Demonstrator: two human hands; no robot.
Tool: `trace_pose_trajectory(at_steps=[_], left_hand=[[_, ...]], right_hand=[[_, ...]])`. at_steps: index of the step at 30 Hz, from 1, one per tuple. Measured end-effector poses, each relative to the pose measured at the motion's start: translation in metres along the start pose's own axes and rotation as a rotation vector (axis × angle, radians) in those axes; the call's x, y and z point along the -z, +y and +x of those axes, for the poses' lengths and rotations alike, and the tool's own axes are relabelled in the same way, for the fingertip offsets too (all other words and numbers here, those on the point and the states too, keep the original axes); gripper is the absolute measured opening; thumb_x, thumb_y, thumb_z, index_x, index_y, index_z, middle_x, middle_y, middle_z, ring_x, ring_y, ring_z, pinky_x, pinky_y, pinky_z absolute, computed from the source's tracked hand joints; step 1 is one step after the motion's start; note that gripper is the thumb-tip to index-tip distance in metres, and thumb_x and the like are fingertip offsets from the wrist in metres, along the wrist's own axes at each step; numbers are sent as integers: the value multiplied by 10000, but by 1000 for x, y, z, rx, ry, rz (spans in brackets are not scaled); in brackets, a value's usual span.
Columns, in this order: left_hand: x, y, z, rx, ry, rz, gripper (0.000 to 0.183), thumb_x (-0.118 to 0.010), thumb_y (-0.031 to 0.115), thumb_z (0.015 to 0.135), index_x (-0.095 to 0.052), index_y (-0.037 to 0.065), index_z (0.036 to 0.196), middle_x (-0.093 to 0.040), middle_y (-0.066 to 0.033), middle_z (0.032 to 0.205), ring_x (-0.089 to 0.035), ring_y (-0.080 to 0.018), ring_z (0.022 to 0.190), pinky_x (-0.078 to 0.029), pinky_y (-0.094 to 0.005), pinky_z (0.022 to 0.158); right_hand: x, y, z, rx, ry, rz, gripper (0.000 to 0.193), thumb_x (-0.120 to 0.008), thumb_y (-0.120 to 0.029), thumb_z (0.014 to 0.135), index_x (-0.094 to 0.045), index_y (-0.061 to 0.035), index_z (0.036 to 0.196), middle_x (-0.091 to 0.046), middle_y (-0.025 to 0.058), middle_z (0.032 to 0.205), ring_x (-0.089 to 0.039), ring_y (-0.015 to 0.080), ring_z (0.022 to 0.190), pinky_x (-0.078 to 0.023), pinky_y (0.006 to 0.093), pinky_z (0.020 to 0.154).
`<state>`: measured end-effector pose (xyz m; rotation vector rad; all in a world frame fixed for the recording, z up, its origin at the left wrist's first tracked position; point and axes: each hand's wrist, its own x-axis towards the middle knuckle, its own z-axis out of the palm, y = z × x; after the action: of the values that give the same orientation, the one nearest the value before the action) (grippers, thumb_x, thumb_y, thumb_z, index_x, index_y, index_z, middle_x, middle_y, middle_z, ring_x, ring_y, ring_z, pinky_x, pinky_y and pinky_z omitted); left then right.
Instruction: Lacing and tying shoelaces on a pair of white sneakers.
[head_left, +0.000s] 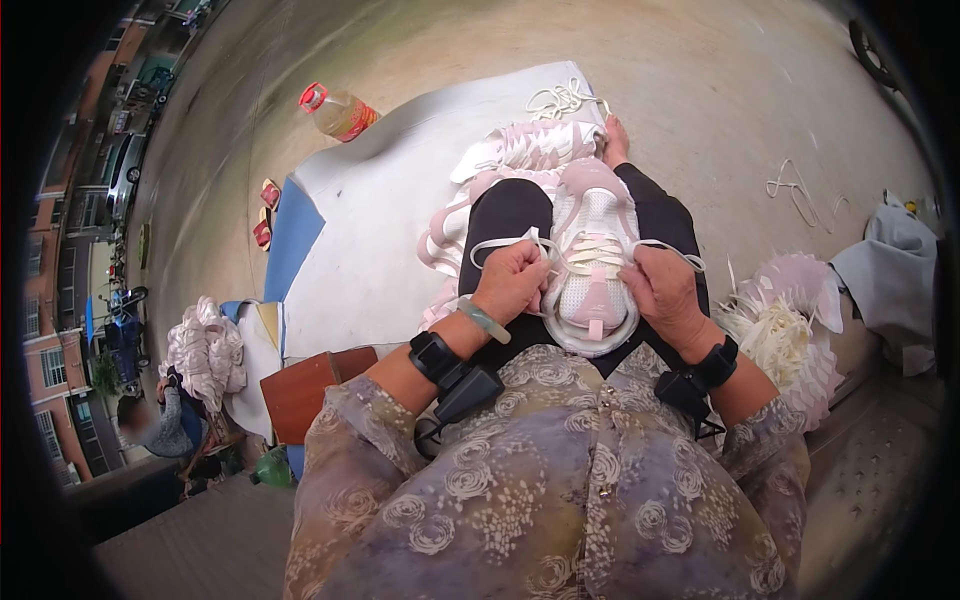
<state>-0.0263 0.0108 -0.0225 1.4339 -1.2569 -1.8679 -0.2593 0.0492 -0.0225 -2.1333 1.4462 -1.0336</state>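
Observation:
A pink-and-white sneaker [595, 210] rests across my black-trousered thighs, its toe pointing away from me. Cream shoelace [597, 250] crosses over its tongue in several rows. On the left of the collar, my left hand [512, 280] is closed in a pinch on a lace, which loops up beyond the knuckles. My right hand [662, 288] pinches a lace at the opposite side, with a loop standing out past the fingers. Both fists touch or nearly touch the shoe's sides. The fingertips are partly hidden.
Pink-and-white shoe uppers [530, 148] lie beyond my left knee on a white sheet [370, 200]. A red-capped bottle [340, 113] lies farther left. At right are more uppers with bundled laces [775, 330] and grey cloth [885, 265]. A person [172, 432] sits at far left.

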Motion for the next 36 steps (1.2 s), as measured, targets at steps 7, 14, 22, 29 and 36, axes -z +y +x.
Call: trace_pose_trajectory(at_steps=[7,14,22,29,36], left_hand=[[-5,3,2,-38,31,-45,153,-518,68,853,-481,42,706,-513,-18,583,-451,-52,391,-347,-194,331],[-3,-4,4,-32,22,4,149,-548,81,832,-495,21,705,-521,-41,571,-475,-72,429,-378,-243,372],[-8,-1,16,-505,61,664,193,-620,132,788,-488,13,713,-509,-79,556,-490,-143,476,-403,-295,453],[-11,17,-9,-410,155,702,271,-708,185,718,-514,36,834,-503,-87,595,-512,-210,519,-429,-316,510],[-8,8,-12,-682,75,884,296,-695,226,685,-522,27,822,-539,-140,697,-550,-298,627,-432,-363,572]], right_hand=[[3,1,-9,-331,31,329,220,-660,-141,772,-507,11,816,-483,55,631,-461,108,515,-397,232,491],[2,3,-15,-303,-50,269,143,-584,-105,814,-517,7,755,-510,125,634,-489,220,531,-405,302,520],[2,1,-9,-308,-92,224,185,-587,-148,817,-522,-2,724,-489,136,594,-486,233,516,-392,318,502],[19,-11,-9,-358,-120,186,150,-617,-147,795,-561,-22,731,-507,113,572,-491,234,494,-388,309,482],[-1,-39,12,16,-58,9,92,-652,-99,706,-583,-65,756,-533,82,698,-564,255,648,-434,349,555]])
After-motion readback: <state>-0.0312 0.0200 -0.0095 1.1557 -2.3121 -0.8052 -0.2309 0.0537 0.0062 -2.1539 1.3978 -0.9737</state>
